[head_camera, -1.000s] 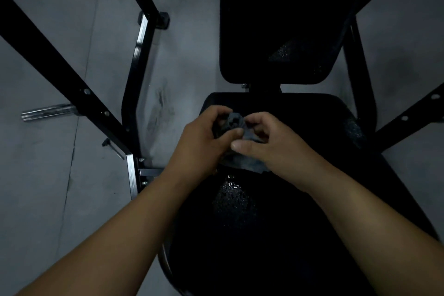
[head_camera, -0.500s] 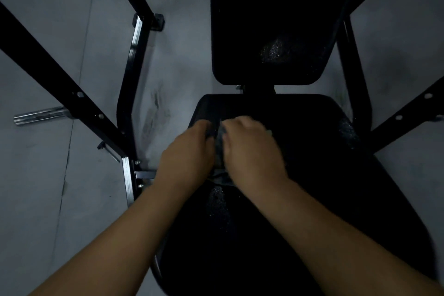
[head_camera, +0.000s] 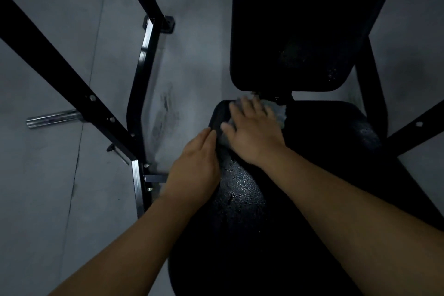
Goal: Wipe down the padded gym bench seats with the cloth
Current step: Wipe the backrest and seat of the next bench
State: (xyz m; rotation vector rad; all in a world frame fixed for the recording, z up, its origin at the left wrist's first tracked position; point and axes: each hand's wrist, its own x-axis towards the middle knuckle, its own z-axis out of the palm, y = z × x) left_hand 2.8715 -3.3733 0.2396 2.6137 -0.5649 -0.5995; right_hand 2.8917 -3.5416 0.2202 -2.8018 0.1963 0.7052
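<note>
- At the left of the frame, the black frame bar [head_camera: 72, 79] and a steel peg [head_camera: 52, 119] stand over the grey floor [head_camera: 48, 211]. None of it is part of your wiping.
- Left of centre, your left hand [head_camera: 194, 166] lies along the left edge of the seat pad [head_camera: 324, 151]. Its fingers [head_camera: 206, 137] are straight and together and hold nothing. It looks to be steadying you rather than wiping.
- Just right of that hand, in the lower middle of the frame, the seat pad glistens with beads of liquid. I judge this patch not yet wiped.
- At centre, your right hand [head_camera: 254, 132] presses flat on the cloth [head_camera: 278, 110]. Its fingers [head_camera: 249, 106] are spread and straight, not curled round the cloth.
- The cloth lies under that palm at the upper left corner of the seat pad, just below the back pad [head_camera: 300, 19]. Its grey edge shows past your fingertips on the right.
- So the pass appears to be at its start, with only that upper corner under the cloth.
- The wet middle, the lower end and the right side of the seat pad all look left to do.
- Right of centre at the top, the back pad shows faint specks near its lower right corner. It reads as untouched, so it remains after the seat.
- Both pads are too dark to tell clean from dirty beyond those wet spots.
</note>
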